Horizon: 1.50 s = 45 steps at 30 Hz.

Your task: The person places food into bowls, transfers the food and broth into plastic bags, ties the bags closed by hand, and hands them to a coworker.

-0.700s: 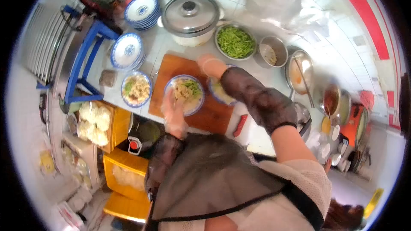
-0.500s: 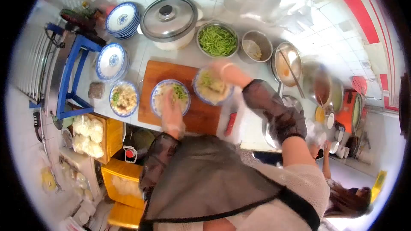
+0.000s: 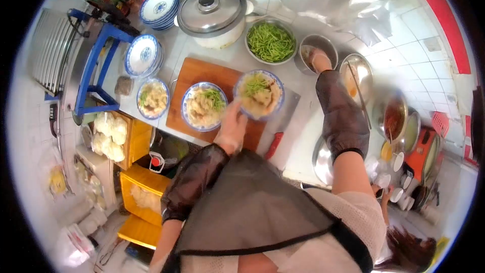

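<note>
My left hand [image 3: 233, 129], in a thin clear glove, has its fingers closed at the near-left rim of a blue-and-white bowl [image 3: 263, 92] of pale food topped with green strips. That bowl is over the right part of the wooden cutting board [image 3: 190, 71]. Beside it on the board is a similar filled bowl [image 3: 200, 109]. My right hand [image 3: 320, 61] reaches down into a deep metal pot [image 3: 331, 46]; its fingers are mostly hidden inside. A basin of green strips [image 3: 272, 42] stands left of that pot.
A third filled bowl [image 3: 153, 99] and stacked plates [image 3: 143, 55] sit left of the board. Behind stands a lidded pot [image 3: 212, 12]. A red-handled knife [image 3: 274, 144] lies near the front edge. Metal basins [image 3: 356, 76] line the right. Another person [image 3: 406, 242] is at lower right.
My right hand has left the right bowl and gone into the metal pot. My left hand has moved right, from the left bowl to the right bowl's rim. The view has shifted slightly.
</note>
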{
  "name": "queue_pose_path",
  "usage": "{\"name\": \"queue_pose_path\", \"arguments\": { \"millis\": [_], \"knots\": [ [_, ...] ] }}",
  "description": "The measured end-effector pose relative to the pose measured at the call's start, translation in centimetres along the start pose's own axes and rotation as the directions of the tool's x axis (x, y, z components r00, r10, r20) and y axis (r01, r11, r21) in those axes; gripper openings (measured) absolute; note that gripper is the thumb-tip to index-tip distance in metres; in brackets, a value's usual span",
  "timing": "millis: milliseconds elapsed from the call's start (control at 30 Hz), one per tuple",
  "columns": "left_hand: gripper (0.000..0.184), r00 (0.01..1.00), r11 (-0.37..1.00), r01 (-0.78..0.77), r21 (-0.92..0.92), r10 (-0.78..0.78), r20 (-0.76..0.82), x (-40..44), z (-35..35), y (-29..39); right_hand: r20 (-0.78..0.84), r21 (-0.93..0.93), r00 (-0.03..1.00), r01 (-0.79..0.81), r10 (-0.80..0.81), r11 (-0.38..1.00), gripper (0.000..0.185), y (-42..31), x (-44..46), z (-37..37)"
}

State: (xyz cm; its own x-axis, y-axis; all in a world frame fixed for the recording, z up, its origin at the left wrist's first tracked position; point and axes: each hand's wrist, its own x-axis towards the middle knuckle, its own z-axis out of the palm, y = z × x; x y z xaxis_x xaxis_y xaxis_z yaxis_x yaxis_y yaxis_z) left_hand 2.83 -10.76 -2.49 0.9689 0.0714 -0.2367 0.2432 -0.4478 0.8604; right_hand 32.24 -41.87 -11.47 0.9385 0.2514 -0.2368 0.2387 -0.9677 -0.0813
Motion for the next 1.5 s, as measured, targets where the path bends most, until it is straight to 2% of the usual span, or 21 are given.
{"name": "queue_pose_path", "arguments": {
  "millis": [67,133,233,333,400,467,600,667,800,967,1000,1067,1100,1233,1300,1333,1367,1400,1433,1467,1500],
  "knots": [
    [0.046,1.0,0.995,0.008,0.104,-0.009,0.013,-0.3,0.1,0.8,0.155,0.035,0.988,-0.008,0.003,0.999,0.034,0.3,0.1,-1.0],
    [0.045,0.999,0.999,0.008,0.051,-0.009,0.034,-0.3,0.7,1.0,0.033,0.043,0.999,0.03,-0.032,0.999,0.028,1.3,-0.8,1.2],
    [0.045,0.998,0.999,-0.013,0.051,0.01,0.063,-0.5,1.0,0.4,0.135,0.001,0.981,0.14,-0.138,0.99,0.027,1.5,-0.9,3.1],
    [0.045,0.996,0.995,-0.093,0.047,0.092,0.021,-1.0,0.6,-1.2,0.08,-0.016,0.996,0.04,-0.039,0.999,0.024,-0.7,-2.1,-1.9],
    [0.045,0.997,0.986,-0.046,0.157,0.037,0.062,-1.3,-0.6,-0.2,-0.088,0.011,0.992,0.093,-0.091,0.996,0.021,1.1,-1.0,-2.1],
    [0.045,1.0,0.994,0.012,-0.105,-0.013,-0.004,-1.7,-0.8,-0.3,0.078,0.273,0.988,-0.152,0.136,0.95,0.024,0.3,-1.7,-5.8],
    [0.042,0.994,0.995,-0.095,0.034,0.096,-0.048,-1.4,-0.1,-1.3,0.234,0.474,0.948,-0.305,0.216,0.826,0.026,-2.2,-4.4,-9.1],
    [0.043,0.997,0.997,-0.071,0.018,0.071,-0.008,-1.6,-0.4,0.3,-0.046,0.202,0.998,-0.035,0.046,0.979,0.028,-2.5,-5.1,-7.4],
    [0.043,1.0,0.999,-0.009,0.04,0.009,0.001,-1.7,0.0,0.7,-0.137,0.139,0.979,0.172,-0.153,0.975,0.033,-0.3,-2.1,1.8],
    [0.047,0.999,0.999,-0.033,0.011,0.033,-0.008,-2.0,-0.9,-1.1,-0.006,0.196,0.998,-0.066,0.069,0.978,0.027,0.1,-1.0,0.6],
    [0.047,1.0,1.0,-0.026,0.01,0.026,-0.014,-2.0,-0.7,-1.9,-0.082,0.211,0.983,-0.146,0.166,0.967,0.021,0.4,-0.8,-0.3],
    [0.049,1.0,0.999,-0.005,0.054,0.006,-0.02,-2.7,-0.3,-2.7,-0.125,0.289,0.977,-0.131,0.174,0.948,0.016,-0.1,-2.6,-3.4],
    [0.049,1.0,0.999,-0.002,0.049,0.003,-0.015,-2.7,-0.2,-2.4,-0.04,0.48,0.977,-0.165,0.209,0.862,0.018,0.0,-2.7,-3.8],
    [0.052,0.997,0.992,-0.07,0.102,0.069,0.014,-2.1,0.1,-0.3,0.041,0.647,0.993,0.058,-0.111,0.76,0.019,-6.7,-8.4,-8.1],
    [0.057,0.97,0.97,-0.242,0.032,0.243,-0.002,2.4,2.4,2.3,-0.503,0.346,0.802,0.528,-0.321,0.776,0.027,-9.8,-13.9,-7.9],
    [0.06,0.951,0.946,-0.308,-0.098,0.309,-0.006,2.7,4.2,2.6,-0.514,0.643,0.832,0.536,-0.211,0.546,0.029,-12.1,-16.8,-6.6],
    [0.063,0.915,0.915,-0.404,-0.004,0.404,0.002,3.1,4.9,1.5,-0.557,0.208,0.77,0.492,-0.311,0.845,0.023,-14.9,-16.1,-2.4],
    [0.053,0.965,0.883,-0.221,-0.414,0.261,0.041,2.3,5.5,-0.7,-0.319,0.106,0.926,0.247,-0.202,0.963,0.02,-19.3,-20.3,-9.4],
    [0.046,0.983,0.709,0.062,-0.703,0.079,0.166,2.7,6.1,-1.4,-0.151,0.588,0.972,0.234,-0.179,0.774,0.021,-21.1,-18.0,-4.4],
    [0.05,0.899,0.224,0.435,-0.872,-0.164,0.406,0.7,4.1,5.5,-0.306,0.584,0.948,0.263,-0.092,0.768,0.023,-22.5,-18.5,-3.4],
    [0.05,0.9,0.25,0.437,-0.864,-0.129,0.417,1.1,4.7,4.3,-0.154,0.632,0.986,0.051,0.061,0.773,0.021,-24.3,-18.4,-3.4]
  ]
}}
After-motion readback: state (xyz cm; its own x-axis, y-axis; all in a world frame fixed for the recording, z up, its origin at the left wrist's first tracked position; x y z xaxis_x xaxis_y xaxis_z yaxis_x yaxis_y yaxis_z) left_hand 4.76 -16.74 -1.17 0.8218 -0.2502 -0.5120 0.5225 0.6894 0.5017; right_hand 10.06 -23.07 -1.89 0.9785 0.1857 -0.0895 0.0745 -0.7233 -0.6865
